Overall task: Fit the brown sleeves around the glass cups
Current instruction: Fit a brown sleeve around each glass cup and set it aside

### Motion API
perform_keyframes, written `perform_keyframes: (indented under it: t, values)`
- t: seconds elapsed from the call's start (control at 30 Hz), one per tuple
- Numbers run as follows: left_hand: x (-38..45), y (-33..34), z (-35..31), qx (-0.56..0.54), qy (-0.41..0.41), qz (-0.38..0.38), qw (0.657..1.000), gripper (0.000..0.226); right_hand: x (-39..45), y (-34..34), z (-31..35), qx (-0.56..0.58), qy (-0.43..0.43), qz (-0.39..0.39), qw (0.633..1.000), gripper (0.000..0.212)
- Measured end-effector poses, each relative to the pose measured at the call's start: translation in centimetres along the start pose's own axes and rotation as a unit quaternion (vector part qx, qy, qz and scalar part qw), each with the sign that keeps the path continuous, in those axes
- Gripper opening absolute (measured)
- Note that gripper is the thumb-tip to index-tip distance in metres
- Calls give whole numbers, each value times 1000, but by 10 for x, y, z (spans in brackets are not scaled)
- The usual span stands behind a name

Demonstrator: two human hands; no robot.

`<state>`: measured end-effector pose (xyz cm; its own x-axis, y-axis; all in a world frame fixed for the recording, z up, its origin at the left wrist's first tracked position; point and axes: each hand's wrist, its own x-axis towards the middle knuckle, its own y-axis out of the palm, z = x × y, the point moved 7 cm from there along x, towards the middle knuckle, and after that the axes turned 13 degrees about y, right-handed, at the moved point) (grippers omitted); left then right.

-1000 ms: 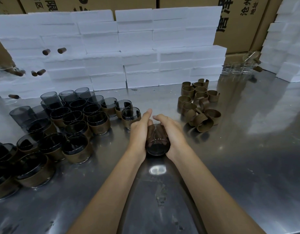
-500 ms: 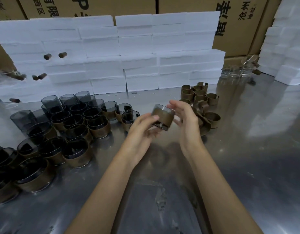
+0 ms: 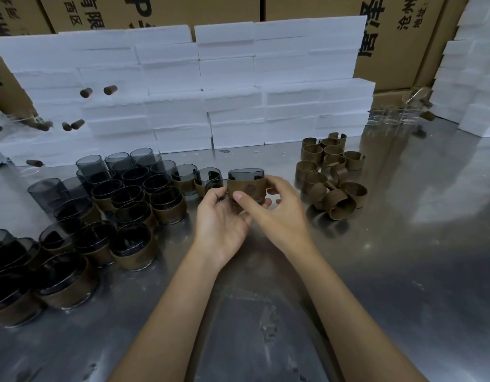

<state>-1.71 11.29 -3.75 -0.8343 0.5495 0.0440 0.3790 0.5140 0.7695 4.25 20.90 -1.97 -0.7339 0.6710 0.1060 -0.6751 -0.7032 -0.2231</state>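
Note:
A smoky glass cup (image 3: 246, 175) with a brown sleeve (image 3: 248, 188) around it is held upright above the steel table, a little past the middle. My left hand (image 3: 223, 219) cups it from below and the left side. My right hand (image 3: 276, 205) grips it from the right, thumb on the sleeve's front and fingers behind. Several sleeved cups (image 3: 133, 244) and bare dark cups (image 3: 91, 166) stand in rows on the left. A heap of loose brown sleeves (image 3: 332, 175) lies to the right of my hands.
White foam blocks (image 3: 199, 100) are stacked as a wall at the back, with more at the far right (image 3: 469, 78). Cardboard boxes (image 3: 398, 37) stand behind them. Clear glasses (image 3: 392, 117) sit at the back right. The steel table (image 3: 403, 271) spreads to the front and right.
The cup was pressed on its side on the table between both hands. It has been lifted, turned upright with the sleeve on it, and carried forward toward the cup rows.

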Motion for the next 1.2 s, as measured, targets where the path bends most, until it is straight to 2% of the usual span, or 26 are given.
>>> perform_keyframes:
  t: [0.1,0.17,0.2,0.23,0.3,0.33,0.5,0.67,0.73,0.8,0.9,0.97,1.03,1.13,1.2]
  values:
    - [7,-6,-1,98,36,-15,994,41,7,-5,-6,-6,19,-34,999,60]
    - [9,-12,-6,201,80,-48,975,34,11,-7,-12,-20,26,-49,998,53]
    - [9,-16,-10,277,107,-64,953,32,12,-8,-14,-28,33,-56,998,49]
    - [9,-18,-14,370,136,-72,916,30,13,-9,-17,-39,42,-59,997,48]
    - [7,-20,-23,550,185,-69,811,27,13,-10,-26,-63,75,-58,993,48]
    - [3,-19,-26,591,198,-63,780,28,12,-11,-30,-70,89,-56,992,49]
    - [-5,-23,-43,617,242,-84,744,23,13,-4,-35,-127,96,-21,987,63]
    - [-7,-23,-60,622,271,-112,726,22,12,4,-29,-218,38,-3,975,70]
    - [-9,-20,-65,619,277,-115,726,23,13,7,-28,-265,27,-1,964,77]
    - [-10,-18,-70,599,275,-125,742,22,14,10,-28,-291,27,9,956,83]
    - [-2,-18,-86,581,264,-131,759,19,15,7,-31,-211,69,21,975,96]
    - [19,-22,-106,583,252,-131,761,20,18,2,-34,-134,93,6,987,91]
    - [49,-27,-138,621,243,-145,731,25,22,-1,-38,-90,114,-16,989,77]
    - [96,-42,-189,732,197,-169,630,27,28,-2,-39,-96,130,-34,986,66]
    - [124,-57,-204,793,140,-138,577,21,32,-1,-39,-115,132,-40,984,63]
